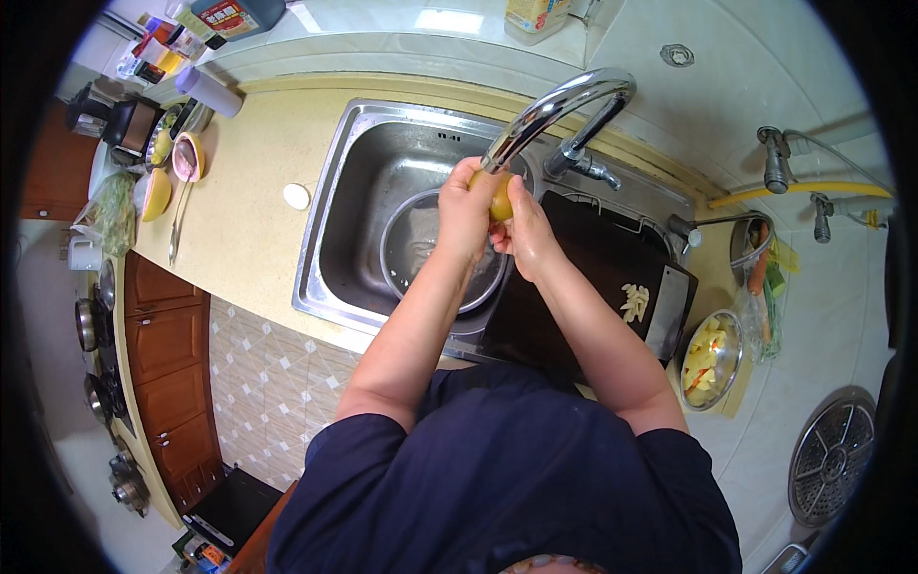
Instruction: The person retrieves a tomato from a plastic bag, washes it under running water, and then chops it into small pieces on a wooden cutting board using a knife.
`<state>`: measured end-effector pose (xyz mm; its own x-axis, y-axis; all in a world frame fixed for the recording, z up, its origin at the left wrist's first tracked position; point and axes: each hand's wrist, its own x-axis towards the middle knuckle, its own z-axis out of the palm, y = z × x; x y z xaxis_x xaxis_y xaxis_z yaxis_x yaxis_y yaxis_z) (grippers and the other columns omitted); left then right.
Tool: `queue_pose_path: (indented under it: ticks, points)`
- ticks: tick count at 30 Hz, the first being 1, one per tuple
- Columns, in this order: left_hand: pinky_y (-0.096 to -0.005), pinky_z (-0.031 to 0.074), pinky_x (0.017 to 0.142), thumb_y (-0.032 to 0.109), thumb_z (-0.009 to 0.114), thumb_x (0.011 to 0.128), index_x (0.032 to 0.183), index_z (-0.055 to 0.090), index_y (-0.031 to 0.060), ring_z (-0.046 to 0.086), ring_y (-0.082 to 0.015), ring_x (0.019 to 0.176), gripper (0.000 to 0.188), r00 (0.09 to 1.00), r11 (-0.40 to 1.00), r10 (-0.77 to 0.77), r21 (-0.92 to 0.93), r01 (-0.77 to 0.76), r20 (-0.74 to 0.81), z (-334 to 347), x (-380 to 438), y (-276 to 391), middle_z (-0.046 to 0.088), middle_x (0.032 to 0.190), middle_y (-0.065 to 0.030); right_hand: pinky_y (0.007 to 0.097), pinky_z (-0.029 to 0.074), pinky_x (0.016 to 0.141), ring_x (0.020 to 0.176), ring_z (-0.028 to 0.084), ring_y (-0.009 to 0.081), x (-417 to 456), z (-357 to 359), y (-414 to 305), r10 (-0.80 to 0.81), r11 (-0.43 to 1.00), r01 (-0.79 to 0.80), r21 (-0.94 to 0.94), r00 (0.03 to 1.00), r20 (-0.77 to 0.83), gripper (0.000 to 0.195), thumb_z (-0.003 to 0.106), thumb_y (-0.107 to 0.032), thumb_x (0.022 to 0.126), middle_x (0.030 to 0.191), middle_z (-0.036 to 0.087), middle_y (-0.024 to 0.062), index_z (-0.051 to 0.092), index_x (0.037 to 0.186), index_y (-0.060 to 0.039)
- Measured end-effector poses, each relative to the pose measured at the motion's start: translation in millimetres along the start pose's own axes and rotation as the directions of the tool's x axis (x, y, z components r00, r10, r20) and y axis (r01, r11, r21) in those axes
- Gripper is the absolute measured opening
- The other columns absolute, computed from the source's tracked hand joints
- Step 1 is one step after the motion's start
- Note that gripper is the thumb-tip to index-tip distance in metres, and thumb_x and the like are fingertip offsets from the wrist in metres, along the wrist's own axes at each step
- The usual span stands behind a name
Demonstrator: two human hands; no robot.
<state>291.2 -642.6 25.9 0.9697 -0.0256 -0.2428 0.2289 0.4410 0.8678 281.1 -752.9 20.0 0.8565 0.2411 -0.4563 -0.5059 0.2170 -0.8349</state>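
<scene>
Under the mouth of the chrome faucet, both my hands hold a small, rounded yellow fruit or vegetable. My left hand wraps its left side, close against the spout. On the other side my right hand has its thumb on it, with the fingers curled below. Part of the yellow piece is hidden by my fingers, so its exact kind is unclear. Beneath my hands, a round metal basin with water in it sits in the stainless steel sink. My left forearm covers some of the basin.
Right of the sink, a dark cutting board carries peeled garlic cloves and a cleaver. Beyond stands a metal bowl of cut vegetables. An egg, a spoon and cut pomelo rind lie on the left counter.
</scene>
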Motion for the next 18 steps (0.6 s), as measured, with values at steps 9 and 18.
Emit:
queue_pose_path:
  ticks: [9, 18]
  points:
    - [-0.0239, 0.047, 0.053, 0.034, 0.048, 0.099, 0.115, 0.055, 0.0027, 0.059, -0.0128, 0.071, 0.036, 0.988, 0.994, 0.073, 0.069, -0.083, 0.134, -5.7, 1.6, 7.5, 0.063, 0.099, -0.0101, 0.0191, 0.038, 0.049, 0.054, 0.047, 0.0060, 1.7, -0.6, -11.9, -0.007, 1.000, 0.007, -0.019, 1.000, -0.003, 0.064, 0.035, -0.070, 0.091, 0.072, 0.056, 0.0009, 0.053, 0.109, -0.0116]
    - [-0.0296, 0.052, 0.064, 0.029, 0.043, 0.101, 0.110, 0.056, 0.0028, 0.062, -0.0195, 0.078, 0.031, 0.991, 0.949, -0.079, -0.296, 0.109, 0.112, -12.7, 6.3, 17.5, 0.063, 0.098, -0.0108, 0.0301, 0.052, 0.071, 0.076, 0.056, 0.0126, -2.2, 1.8, -6.7, -0.058, 0.998, 0.057, 0.007, 0.996, 0.066, 0.058, 0.043, -0.060, 0.094, 0.099, 0.057, 0.0062, 0.043, 0.124, -0.0103]
